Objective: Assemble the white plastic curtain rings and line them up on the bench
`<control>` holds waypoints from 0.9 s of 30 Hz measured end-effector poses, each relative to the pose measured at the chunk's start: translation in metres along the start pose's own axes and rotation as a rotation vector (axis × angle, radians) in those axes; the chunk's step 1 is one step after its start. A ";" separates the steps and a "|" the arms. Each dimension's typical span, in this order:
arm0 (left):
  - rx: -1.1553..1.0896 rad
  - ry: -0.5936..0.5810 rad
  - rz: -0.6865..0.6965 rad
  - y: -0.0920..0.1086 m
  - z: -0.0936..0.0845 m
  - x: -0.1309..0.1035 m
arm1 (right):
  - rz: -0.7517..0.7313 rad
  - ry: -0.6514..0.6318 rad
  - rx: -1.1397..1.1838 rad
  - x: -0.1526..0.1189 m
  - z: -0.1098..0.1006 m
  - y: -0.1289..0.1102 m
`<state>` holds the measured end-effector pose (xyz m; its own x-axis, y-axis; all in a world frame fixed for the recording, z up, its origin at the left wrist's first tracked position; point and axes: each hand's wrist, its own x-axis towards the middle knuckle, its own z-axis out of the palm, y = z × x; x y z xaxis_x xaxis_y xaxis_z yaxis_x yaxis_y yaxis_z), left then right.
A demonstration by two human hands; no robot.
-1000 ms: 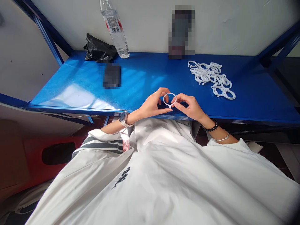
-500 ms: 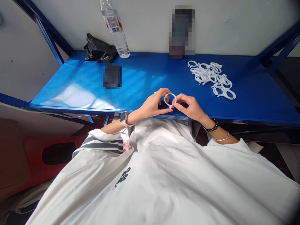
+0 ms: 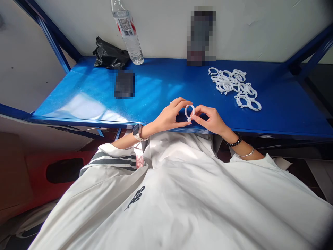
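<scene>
Between my two hands, just above the front edge of the blue table, a white plastic curtain ring [image 3: 189,119] stands upright with its small eyelet at the bottom. My left hand [image 3: 170,115] grips it from the left, fingertips at the top of the hoop and thumb by the eyelet. On the other side, my right hand [image 3: 210,118] pinches the hoop's right edge between thumb and fingers. Farther back on the right lies a loose pile of similar white curtain rings [image 3: 225,85], some overlapping.
The blue table [image 3: 161,86] backs onto a pale wall. At its back left are a black plastic bag [image 3: 110,55] and a clear water bottle [image 3: 131,41]. A blurred dark object [image 3: 125,84] lies before them; another blurred object [image 3: 201,36] is at the back.
The ring has turned a little and looks narrower. My left fingertips have moved right, over its top. My right hand has hardly moved, and the pile is unchanged.
</scene>
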<state>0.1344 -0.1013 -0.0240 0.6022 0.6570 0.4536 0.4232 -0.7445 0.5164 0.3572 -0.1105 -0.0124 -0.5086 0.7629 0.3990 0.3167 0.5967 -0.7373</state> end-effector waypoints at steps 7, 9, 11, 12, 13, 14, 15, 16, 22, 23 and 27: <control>-0.010 0.020 0.032 0.000 0.001 0.000 | -0.038 -0.014 -0.036 0.000 0.000 0.000; -0.008 0.014 0.032 0.000 0.001 0.000 | -0.047 -0.019 -0.046 0.000 -0.001 0.000; -0.010 0.013 0.030 0.000 0.001 0.000 | -0.052 -0.015 -0.053 -0.001 -0.001 0.001; -0.012 0.016 0.031 0.000 0.001 0.000 | -0.051 -0.011 -0.056 -0.001 -0.001 0.001; -0.014 0.021 0.033 -0.001 0.001 0.000 | -0.049 -0.007 -0.057 -0.001 0.000 0.001; -0.016 0.025 0.034 -0.001 0.001 0.000 | -0.046 -0.003 -0.057 -0.001 0.000 0.001; -0.016 0.029 0.032 -0.002 0.002 0.000 | -0.043 0.001 -0.055 -0.001 0.000 0.002; -0.016 0.032 0.029 -0.002 0.002 0.000 | -0.040 0.002 -0.053 -0.001 0.000 0.002; -0.018 0.037 0.002 -0.002 0.002 -0.001 | -0.001 -0.002 -0.070 0.000 0.000 0.002; -0.017 0.038 0.001 -0.002 0.002 -0.001 | 0.007 -0.005 -0.073 0.000 0.000 0.002; -0.008 0.038 0.001 -0.003 0.002 -0.001 | 0.022 -0.005 -0.046 0.000 0.000 0.002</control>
<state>0.1342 -0.0999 -0.0273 0.5762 0.6601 0.4819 0.4168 -0.7445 0.5215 0.3578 -0.1093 -0.0140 -0.5052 0.7748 0.3801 0.3640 0.5906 -0.7202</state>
